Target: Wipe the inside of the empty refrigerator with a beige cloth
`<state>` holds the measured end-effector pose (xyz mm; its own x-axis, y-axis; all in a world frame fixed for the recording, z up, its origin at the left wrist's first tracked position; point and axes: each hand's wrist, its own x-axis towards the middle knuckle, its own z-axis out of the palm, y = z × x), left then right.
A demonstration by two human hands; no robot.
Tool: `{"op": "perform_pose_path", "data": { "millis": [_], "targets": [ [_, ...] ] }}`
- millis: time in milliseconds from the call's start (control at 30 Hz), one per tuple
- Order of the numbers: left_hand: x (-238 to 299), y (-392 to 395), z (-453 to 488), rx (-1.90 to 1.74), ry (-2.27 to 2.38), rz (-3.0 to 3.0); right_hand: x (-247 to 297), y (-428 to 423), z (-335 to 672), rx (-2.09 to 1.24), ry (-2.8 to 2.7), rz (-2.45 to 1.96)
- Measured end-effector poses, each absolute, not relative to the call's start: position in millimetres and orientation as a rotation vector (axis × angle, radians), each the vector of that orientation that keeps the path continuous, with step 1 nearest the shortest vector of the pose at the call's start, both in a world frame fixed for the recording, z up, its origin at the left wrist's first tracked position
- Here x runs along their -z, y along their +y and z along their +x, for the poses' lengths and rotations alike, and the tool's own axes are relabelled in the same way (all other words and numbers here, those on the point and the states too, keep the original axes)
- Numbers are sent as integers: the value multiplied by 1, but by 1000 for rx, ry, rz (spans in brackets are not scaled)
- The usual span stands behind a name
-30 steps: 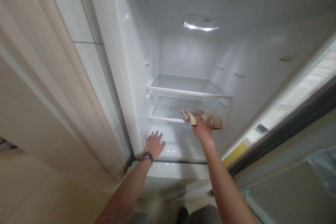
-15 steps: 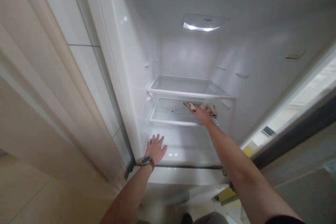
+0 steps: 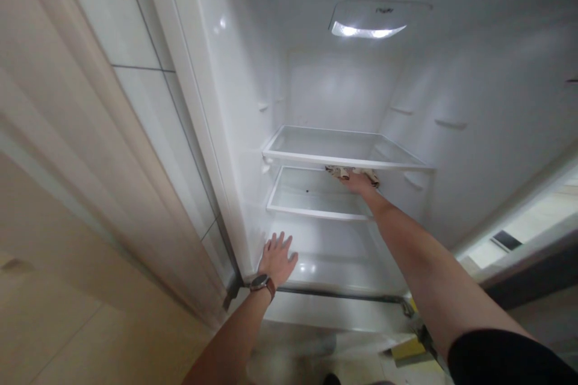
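Note:
My right hand (image 3: 360, 182) reaches into the fridge and presses a light cloth with dark markings (image 3: 338, 172) onto the lower glass shelf (image 3: 293, 192). The cloth lies toward the back right of that shelf, partly below the front edge of the upper glass shelf (image 3: 325, 143). My fingertips are hidden in the cloth. With fingers spread, my left hand (image 3: 277, 260) rests low inside the fridge, by the left wall near the front. A round watch (image 3: 260, 281) is on the left wrist. A small dark speck (image 3: 307, 191) shows on the lower shelf.
The fridge's left wall (image 3: 230, 132) runs beside my left arm. A lit lamp (image 3: 368, 30) is set in the fridge above the shelves. Shelf ledges (image 3: 450, 124) stick out of the right wall. A wooden door frame (image 3: 112, 132) stands at the left.
My right hand has pushed the cloth deeper toward the back of the lower shelf. My left hand stays in place against the fridge. The view has shifted slightly.

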<state>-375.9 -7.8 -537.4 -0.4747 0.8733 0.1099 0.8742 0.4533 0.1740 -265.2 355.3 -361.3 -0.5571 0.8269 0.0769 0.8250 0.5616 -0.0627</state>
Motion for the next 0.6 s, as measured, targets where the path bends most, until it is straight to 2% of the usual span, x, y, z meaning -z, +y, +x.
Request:
{"op": "perform_pose_path", "data": {
  "millis": [600],
  "targets": [
    [539, -3, -381, 280, -2671, -1614, 313, 246, -205, -197, -3039, -1221]
  ]
}}
